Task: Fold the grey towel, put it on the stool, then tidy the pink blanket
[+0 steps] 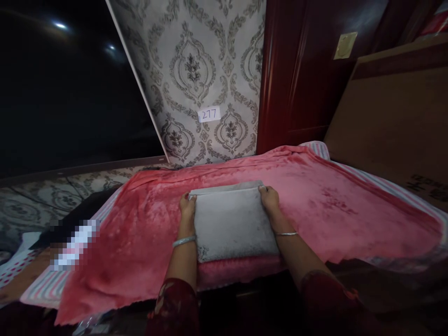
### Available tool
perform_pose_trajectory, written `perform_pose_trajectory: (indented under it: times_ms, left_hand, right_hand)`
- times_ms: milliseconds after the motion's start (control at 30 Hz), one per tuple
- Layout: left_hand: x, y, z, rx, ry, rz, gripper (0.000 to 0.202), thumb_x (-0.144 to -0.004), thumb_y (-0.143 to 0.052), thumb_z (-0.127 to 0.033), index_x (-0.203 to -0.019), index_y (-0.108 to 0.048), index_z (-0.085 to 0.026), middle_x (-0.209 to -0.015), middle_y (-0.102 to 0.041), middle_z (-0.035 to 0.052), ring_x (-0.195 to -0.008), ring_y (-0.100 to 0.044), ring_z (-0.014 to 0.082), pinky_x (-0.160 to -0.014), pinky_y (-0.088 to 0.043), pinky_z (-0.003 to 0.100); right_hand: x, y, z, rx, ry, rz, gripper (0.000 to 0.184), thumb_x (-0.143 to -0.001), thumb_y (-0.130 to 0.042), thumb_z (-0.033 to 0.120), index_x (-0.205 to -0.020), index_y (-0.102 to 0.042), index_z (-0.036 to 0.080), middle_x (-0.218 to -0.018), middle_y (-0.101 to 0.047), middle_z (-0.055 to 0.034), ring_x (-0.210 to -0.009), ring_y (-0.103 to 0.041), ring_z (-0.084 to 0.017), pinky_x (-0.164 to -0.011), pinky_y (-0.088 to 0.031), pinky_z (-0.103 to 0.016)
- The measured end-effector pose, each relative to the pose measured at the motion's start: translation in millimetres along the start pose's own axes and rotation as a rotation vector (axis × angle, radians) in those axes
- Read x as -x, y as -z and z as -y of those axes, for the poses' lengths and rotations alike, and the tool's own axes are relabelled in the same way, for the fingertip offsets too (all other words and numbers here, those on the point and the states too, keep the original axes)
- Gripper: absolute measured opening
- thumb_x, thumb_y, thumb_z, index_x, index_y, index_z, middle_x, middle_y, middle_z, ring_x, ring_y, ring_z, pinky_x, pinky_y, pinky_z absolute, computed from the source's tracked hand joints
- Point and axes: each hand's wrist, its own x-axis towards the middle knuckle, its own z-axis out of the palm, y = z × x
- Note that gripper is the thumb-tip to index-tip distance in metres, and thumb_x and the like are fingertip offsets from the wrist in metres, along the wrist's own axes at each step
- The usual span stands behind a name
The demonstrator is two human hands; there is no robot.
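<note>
Over the pink blanket (315, 186), near its front edge, the grey folded cloth (233, 224) sits squarely between both hands, its long axis unclear; left hand (188, 206) and right hand (270, 199), equally near, each pinch a far corner.

A small white paper label (209, 114) handwritten "277" sits on grey-and-cream damask-patterned wallpaper (192, 70), with a large glossy black screen (70, 98) in a thin silvery frame to its left and a polished dark-red wooden panel (294, 70) to its right. Farther right of the label are a rectangular, pale gold wall plate (345, 45) and a big brown cardboard box (395, 112). Below the label spreads a plush pink-red blanket (308, 196) over a pink, grey and white striped cloth (45, 285), whose edges show on both sides.
</note>
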Motion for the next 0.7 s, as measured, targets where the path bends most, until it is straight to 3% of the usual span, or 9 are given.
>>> perform_pose_trajectory:
  times_ms: [167, 300, 400, 433, 500, 567, 600, 633, 700]
  left_hand:
    - [6.4, 2.6, -12.0, -0.185, -0.048, 0.009, 0.035, -0.076, -0.066, -0.017, -0.110, -0.069, -0.016, -0.098, -0.071, 0.0078, -0.095, -0.068, 0.0237, -0.093, -0.052, 0.037]
    - [15.4, 8.4, -27.4, -0.322, -0.083, -0.015, 0.042, -0.077, -0.064, -0.017, -0.119, -0.067, -0.011, -0.118, -0.067, 0.0194, -0.118, -0.060, 0.0347, -0.106, -0.044, 0.049]
    - [26.1, 8.6, -41.4, -0.523, -0.330, 0.016, 0.055, -0.084, -0.058, -0.019, -0.138, -0.057, -0.013, -0.148, -0.050, 0.0207, -0.143, -0.039, 0.0347, -0.120, -0.027, 0.051]
    - [30.7, 6.2, -44.8, -0.617, -0.457, 0.102, 0.057, -0.086, -0.056, -0.020, -0.143, -0.052, -0.015, -0.154, -0.045, 0.0175, -0.148, -0.032, 0.0322, -0.123, -0.021, 0.050]
    - [40.5, -2.0, -48.3, -0.793, -0.658, 0.406, 0.059, -0.091, -0.053, -0.025, -0.150, -0.046, -0.021, -0.158, -0.042, 0.0115, -0.152, -0.026, 0.0277, -0.125, -0.015, 0.048]
    - [49.8, -12.2, -47.4, -0.905, -0.693, 0.720, 0.057, -0.095, -0.049, -0.031, -0.151, -0.044, -0.025, -0.159, -0.042, 0.0080, -0.152, -0.027, 0.0266, -0.125, -0.013, 0.050]
    - [53.6, -16.5, -45.9, -0.945, -0.675, 0.819, 0.055, -0.097, -0.047, -0.034, -0.152, -0.044, -0.026, -0.160, -0.041, 0.0074, -0.151, -0.029, 0.0267, -0.125, -0.014, 0.051]
    - [56.6, -19.9, -44.3, -0.973, -0.657, 0.867, 0.055, -0.098, -0.046, -0.037, -0.152, -0.044, -0.027, -0.161, -0.040, 0.0072, -0.151, -0.030, 0.0267, -0.124, -0.015, 0.051]
    - [59.6, -22.7, -41.5, -0.998, -0.651, 0.855, 0.054, -0.099, -0.044, -0.042, -0.152, -0.044, -0.026, -0.161, -0.039, 0.0077, -0.151, -0.030, 0.0264, -0.124, -0.015, 0.049]
  right_hand:
    - [4.0, 0.7, 3.2, -0.016, 0.022, -0.025, 0.038, -0.093, -0.046, 0.034, -0.110, -0.070, 0.009, -0.103, -0.072, -0.0175, -0.093, -0.066, -0.025, -0.078, -0.047, -0.029]
    - [8.3, 6.9, 9.0, 0.008, 0.017, -0.048, 0.046, -0.091, -0.046, 0.026, -0.129, -0.061, 0.005, -0.116, -0.068, -0.0208, -0.105, -0.063, -0.028, -0.090, -0.046, -0.035]
    - [14.3, 11.8, 16.9, 0.121, 0.239, -0.106, 0.053, -0.093, -0.043, 0.023, -0.143, -0.051, 0.009, -0.143, -0.054, -0.0200, -0.133, -0.047, -0.029, -0.109, -0.036, -0.041]
    - [16.9, 11.9, 19.6, 0.185, 0.359, -0.079, 0.054, -0.095, -0.043, 0.024, -0.147, -0.049, 0.011, -0.150, -0.048, -0.0180, -0.140, -0.039, -0.028, -0.113, -0.031, -0.043]
    - [22.7, 9.1, 24.0, 0.327, 0.561, 0.090, 0.055, -0.098, -0.042, 0.028, -0.151, -0.044, 0.015, -0.156, -0.041, -0.0140, -0.146, -0.030, -0.027, -0.119, -0.021, -0.048]
    - [27.8, 3.7, 26.4, 0.462, 0.623, 0.300, 0.053, -0.101, -0.040, 0.033, -0.153, -0.043, 0.019, -0.158, -0.040, -0.0120, -0.147, -0.029, -0.027, -0.121, -0.015, -0.054]
    - [29.7, 0.9, 26.9, 0.511, 0.612, 0.368, 0.053, -0.102, -0.040, 0.035, -0.153, -0.043, 0.020, -0.158, -0.040, -0.0114, -0.147, -0.030, -0.027, -0.120, -0.013, -0.056]
    - [31.1, -1.3, 27.0, 0.543, 0.594, 0.406, 0.053, -0.103, -0.039, 0.038, -0.153, -0.043, 0.020, -0.158, -0.040, -0.0111, -0.147, -0.031, -0.027, -0.120, -0.013, -0.057]
    - [32.1, -3.7, 26.8, 0.569, 0.569, 0.413, 0.055, -0.103, -0.040, 0.041, -0.154, -0.041, 0.020, -0.159, -0.038, -0.0104, -0.147, -0.030, -0.027, -0.121, -0.013, -0.057]
